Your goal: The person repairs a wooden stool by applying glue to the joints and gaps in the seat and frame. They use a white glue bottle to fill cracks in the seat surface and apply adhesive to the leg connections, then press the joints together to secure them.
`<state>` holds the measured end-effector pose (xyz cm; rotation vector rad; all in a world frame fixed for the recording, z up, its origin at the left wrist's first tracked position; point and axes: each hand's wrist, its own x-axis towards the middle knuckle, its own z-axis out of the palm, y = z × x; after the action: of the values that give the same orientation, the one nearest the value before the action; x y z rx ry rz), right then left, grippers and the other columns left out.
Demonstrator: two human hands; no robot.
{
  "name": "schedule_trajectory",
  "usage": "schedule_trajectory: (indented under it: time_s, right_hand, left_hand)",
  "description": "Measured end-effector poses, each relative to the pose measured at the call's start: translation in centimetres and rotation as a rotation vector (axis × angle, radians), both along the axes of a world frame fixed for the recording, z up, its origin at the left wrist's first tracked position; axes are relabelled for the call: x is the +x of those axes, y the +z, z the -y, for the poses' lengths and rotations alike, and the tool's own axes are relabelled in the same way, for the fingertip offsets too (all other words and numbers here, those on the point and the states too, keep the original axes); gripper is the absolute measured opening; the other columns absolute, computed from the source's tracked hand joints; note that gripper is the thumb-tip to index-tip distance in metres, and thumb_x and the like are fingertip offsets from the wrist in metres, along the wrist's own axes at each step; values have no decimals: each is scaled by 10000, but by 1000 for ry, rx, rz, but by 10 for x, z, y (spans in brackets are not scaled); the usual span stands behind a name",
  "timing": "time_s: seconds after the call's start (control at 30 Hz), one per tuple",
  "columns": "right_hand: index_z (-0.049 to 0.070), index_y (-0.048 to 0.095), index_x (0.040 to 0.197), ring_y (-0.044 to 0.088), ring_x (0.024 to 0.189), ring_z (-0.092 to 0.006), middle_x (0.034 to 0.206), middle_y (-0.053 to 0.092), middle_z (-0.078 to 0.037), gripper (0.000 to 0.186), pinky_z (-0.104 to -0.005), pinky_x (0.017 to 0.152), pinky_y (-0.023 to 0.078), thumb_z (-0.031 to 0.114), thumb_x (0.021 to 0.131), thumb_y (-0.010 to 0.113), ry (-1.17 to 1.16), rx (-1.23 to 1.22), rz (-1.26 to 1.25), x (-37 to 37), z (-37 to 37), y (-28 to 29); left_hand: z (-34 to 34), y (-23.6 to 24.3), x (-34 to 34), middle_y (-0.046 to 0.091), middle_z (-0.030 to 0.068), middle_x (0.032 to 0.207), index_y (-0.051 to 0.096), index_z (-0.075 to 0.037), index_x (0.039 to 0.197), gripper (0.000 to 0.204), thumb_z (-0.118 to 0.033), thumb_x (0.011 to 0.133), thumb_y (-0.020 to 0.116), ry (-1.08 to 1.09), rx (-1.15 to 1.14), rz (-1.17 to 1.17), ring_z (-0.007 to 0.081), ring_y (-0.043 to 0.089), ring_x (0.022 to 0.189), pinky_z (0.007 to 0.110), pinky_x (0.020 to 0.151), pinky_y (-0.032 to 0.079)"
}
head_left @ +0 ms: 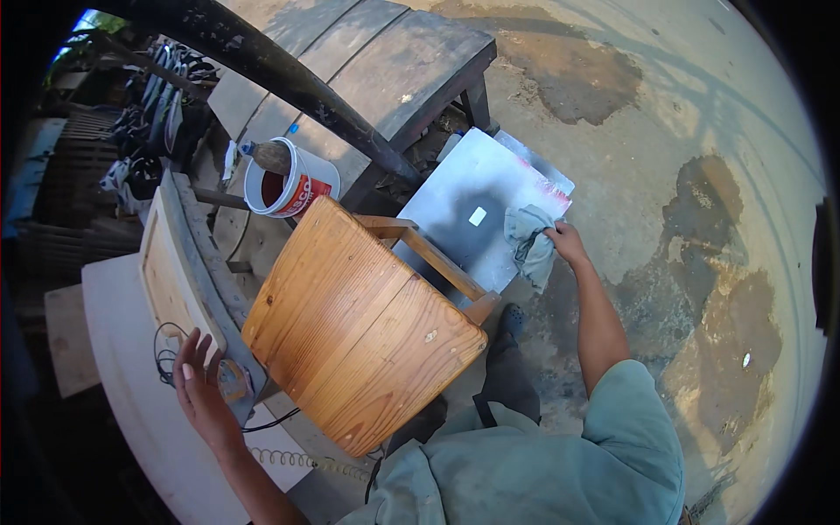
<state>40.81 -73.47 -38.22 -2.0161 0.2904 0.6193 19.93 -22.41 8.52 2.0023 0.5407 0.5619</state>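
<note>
My right hand (569,243) grips a crumpled grey-green cloth (529,241), held out to the right over the edge of a pale silvery board (464,192). Whether the cloth touches the board I cannot tell. My left hand (203,389) is empty, raised at the left with its fingers apart, near a coiled thin black cable (164,366). Between my hands, close to my body, is a varnished wooden seat or stool (363,324) with visible grain and a wooden frame (437,262) at its far side. Neither hand touches it.
A white bucket (322,171) with a brush-like tool (271,157) stands beyond the seat. A dark pole (289,83) slants across toward a weathered wooden table (367,44). At left are a pale panel (162,271) and a coiled hose (297,457). Damp patches (569,70) mark the ground.
</note>
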Motion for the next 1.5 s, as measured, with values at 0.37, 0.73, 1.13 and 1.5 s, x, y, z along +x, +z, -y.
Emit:
schedule_trajectory:
  time_s: [0.37, 0.73, 1.13, 1.5]
  right_hand:
    - [-12, 487, 1392, 626, 1168, -297, 1320, 600, -178, 556, -408, 978, 497, 373, 994, 542, -405, 418, 1121, -178, -105, 352]
    - [38, 479, 1433, 551, 1250, -249, 1392, 553, -156, 433, -355, 1056, 406, 111, 1013, 552, -107, 128, 1281, -276, -303, 486]
    - [257, 583, 1395, 272, 1488, -345, 1519, 470, -25, 483, -697, 1160, 64, 491, 978, 524, 746, -505, 941, -291, -351, 379]
    - [202, 627, 1349, 554, 1243, -389, 1315, 623, -163, 603, -564, 1004, 414, 606, 904, 578, 258, -571, 741, -127, -283, 358]
  left_hand:
    - [257, -35, 24, 86, 277, 1628, 108, 33, 1569, 745, -507, 1075, 248, -1209, -138, 229, 342, 15, 1545, 497, 1241, 35]
    - [-77, -98, -43, 694, 126, 1063, 696, -30, 1097, 277, -255, 995, 572, -188, -121, 184, 261, 618, 1032, 376, 916, 461]
    - [-78, -122, 16, 631, 123, 1203, 570, -91, 1374, 597, -493, 1070, 250, -399, 580, -88, 289, 563, 1138, 463, 1055, 311]
    - [-78, -117, 16, 635, 95, 1204, 571, -93, 1381, 550, -469, 1060, 329, -396, 567, -125, 272, 565, 1142, 408, 1041, 345]
